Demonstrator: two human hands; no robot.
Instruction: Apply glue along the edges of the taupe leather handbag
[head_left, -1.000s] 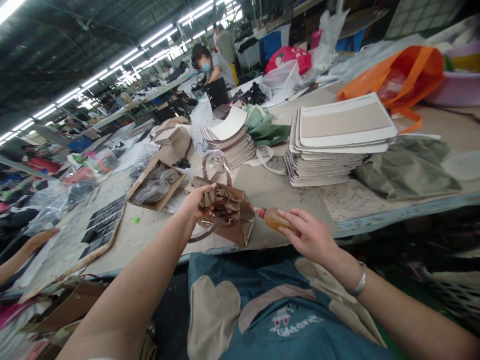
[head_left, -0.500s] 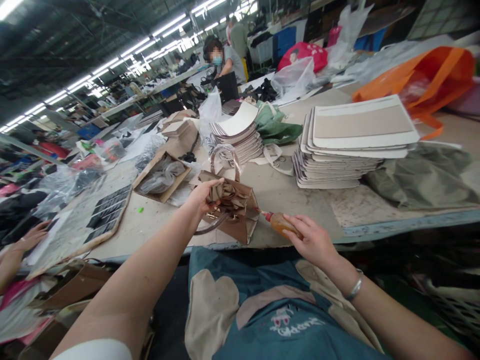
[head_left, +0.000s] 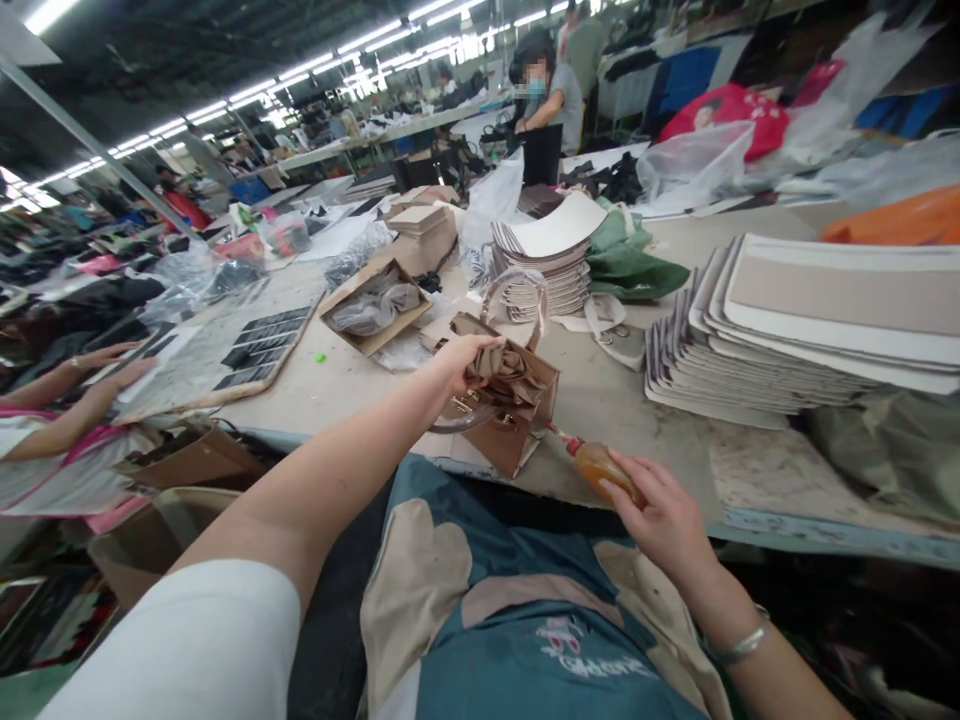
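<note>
The small tan leather handbag (head_left: 506,415), held at its stuffed mouth by the left hand (head_left: 461,358) on the bench (head_left: 622,400), should be steadied while the amber squeeze bottle (head_left: 600,465), gripped in the right hand (head_left: 664,515), is kept nozzle-first against its side.

The left arm stretches forward, nearly straight, bare below a short white sleeve. Its left hand (head_left: 466,362) is palm down, fingers curled in a closed grasp, thumb toward the right. The right arm is bent, a metal bangle at the wrist. The right hand (head_left: 660,515) sits lower and nearer the body, fingers wrapped shut, pointing toward the left hand.
</note>
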